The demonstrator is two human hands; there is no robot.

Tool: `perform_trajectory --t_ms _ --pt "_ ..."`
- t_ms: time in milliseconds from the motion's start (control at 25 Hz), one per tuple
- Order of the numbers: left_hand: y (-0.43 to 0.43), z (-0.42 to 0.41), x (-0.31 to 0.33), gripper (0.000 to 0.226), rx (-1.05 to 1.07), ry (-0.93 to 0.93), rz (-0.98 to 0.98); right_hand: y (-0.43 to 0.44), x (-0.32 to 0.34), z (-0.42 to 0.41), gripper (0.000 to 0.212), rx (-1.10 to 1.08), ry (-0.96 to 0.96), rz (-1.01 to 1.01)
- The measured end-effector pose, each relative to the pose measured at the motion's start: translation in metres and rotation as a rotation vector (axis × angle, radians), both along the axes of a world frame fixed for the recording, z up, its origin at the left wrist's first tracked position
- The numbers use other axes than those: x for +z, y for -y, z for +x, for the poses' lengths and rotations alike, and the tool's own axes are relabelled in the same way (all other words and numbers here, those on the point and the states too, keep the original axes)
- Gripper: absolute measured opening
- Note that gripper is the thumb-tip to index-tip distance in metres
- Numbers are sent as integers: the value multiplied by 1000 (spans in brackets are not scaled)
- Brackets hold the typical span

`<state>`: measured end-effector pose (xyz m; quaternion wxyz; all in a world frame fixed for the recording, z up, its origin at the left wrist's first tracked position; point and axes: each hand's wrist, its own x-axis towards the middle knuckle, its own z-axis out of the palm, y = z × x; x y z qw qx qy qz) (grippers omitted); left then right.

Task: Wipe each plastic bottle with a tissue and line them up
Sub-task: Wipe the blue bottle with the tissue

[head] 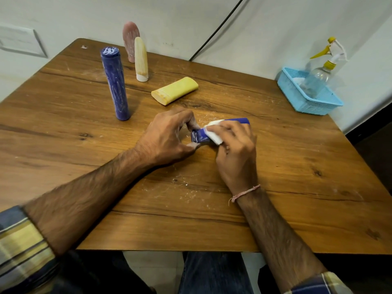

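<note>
The small blue bottle (199, 137) is lying on its side near the middle of the bench (307, 187), running from lower left to upper right, and both hands are working on it. The left hand (167, 136) is reaching in from the left with its wrist low over the wood. Its thumb and fingertips are curling round the bottle's near end and pinching it in place. The right hand (237, 151) is arching over the bottle's middle, its fingers bending down, gripping a folded white tissue (214, 138) and pressing it against the blue plastic. Only the bottle's two ends are showing past this hand. Both forearms are showing bare, with striped sleeves at the lower corners, and a thin thread band (246, 193) is circling the right wrist.

Four more bottles are sitting apart from this one, making five in all. One yellow bottle (175, 90) is lying flat just behind the hands. One tall blue bottle (115, 83) is standing upright to the left. Farther back, one cream bottle (141, 58) is standing on its white cap, and one pink bottle (129, 39) is standing just behind it by the wall. Only one tissue is showing. At the bench's right edge, one light blue basket (314, 106) is holding one clear spray bottle (316, 81) with a yellow trigger. One black cable (216, 32) is running up the wall.
</note>
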<state>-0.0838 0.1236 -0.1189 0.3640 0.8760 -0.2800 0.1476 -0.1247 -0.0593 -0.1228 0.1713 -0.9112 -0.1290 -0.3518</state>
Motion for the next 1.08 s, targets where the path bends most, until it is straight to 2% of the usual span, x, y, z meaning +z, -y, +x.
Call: perform_trajectory --t_ms 80,240,360,400,520,560,680,720,840,880,1000,1080 --pt "2 0 1 35 5 -4 14 4 1 2 45 -116 13 63" --pt "3 -1 -1 34 10 20 19 -2 -3 -3 43 113 -4 -31" --pt "3 -1 -2 37 23 5 -13 6 1 3 42 -70 3 77" --pt "3 -2 -2 36 28 -3 -29 5 0 3 43 -57 6 95" --pt "3 -2 -3 31 33 -15 -62 -4 -3 -5 40 162 12 -13" --pt "3 -2 -3 30 39 -25 -64 -3 -3 -5 41 162 12 -20" --pt "4 -2 -3 32 83 -71 -45 8 1 3 46 -67 2 129" --pt "4 -2 -2 32 93 -82 -38 8 0 4 46 -70 6 142" --pt "4 -1 -3 28 93 -91 -37 -4 -4 -4 43 156 10 18" --pt "4 -2 -3 27 92 -101 -43 -4 -4 -5 43 163 4 0" --pt "5 -2 -2 29 107 -136 -45 8 -1 3 47 -71 -7 103" --pt "6 -2 -3 29 119 -155 -38 8 -1 2 47 -21 -4 101"
